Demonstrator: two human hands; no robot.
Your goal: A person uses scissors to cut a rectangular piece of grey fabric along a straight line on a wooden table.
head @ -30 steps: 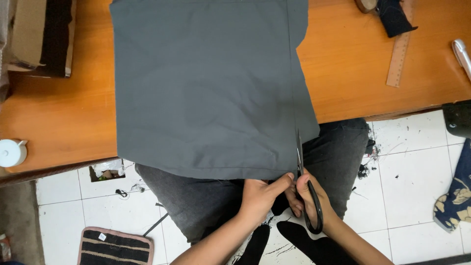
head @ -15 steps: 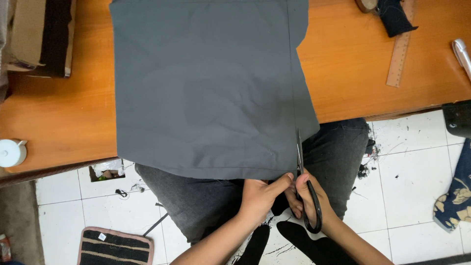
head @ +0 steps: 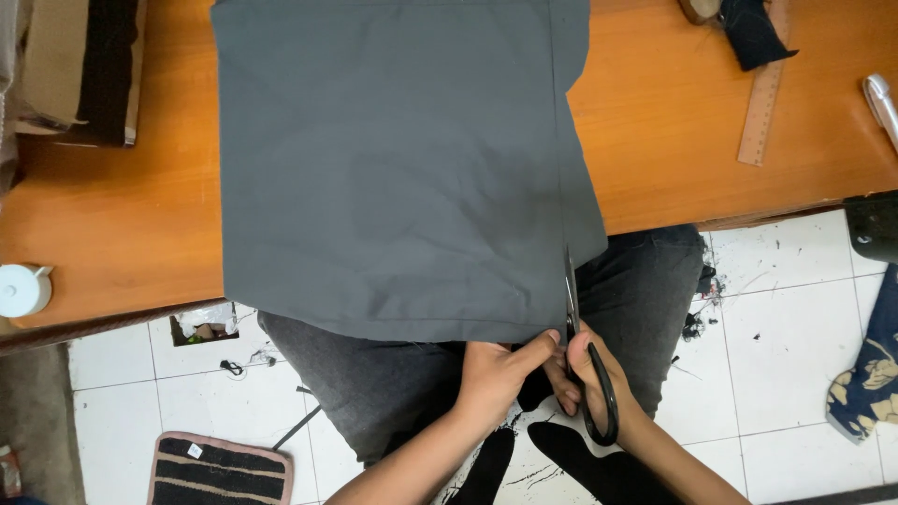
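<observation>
Cutting starts at the hem: right hand grips black-handled steel scissors, left hand pinches flat grey woven fabric; next stroke needs taut cloth along the faint line.

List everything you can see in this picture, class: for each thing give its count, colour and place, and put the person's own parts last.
fabric sheet: one, grey, spread on the table, near edge hanging off
table: one, orange-brown wood, across the top
scissors: one pair, black, at the fabric's near right edge
ruler: one, tan, table's right end
dark cloth scrap: one, navy, top right
folded cloths: a stack, tan and black, top left
round white object: one, table's left edge
striped mat: one, black and pink, on the floor
floor: white tiles, littered with scraps
left hand: pinching the fabric's edge
right hand: holding the scissors
</observation>
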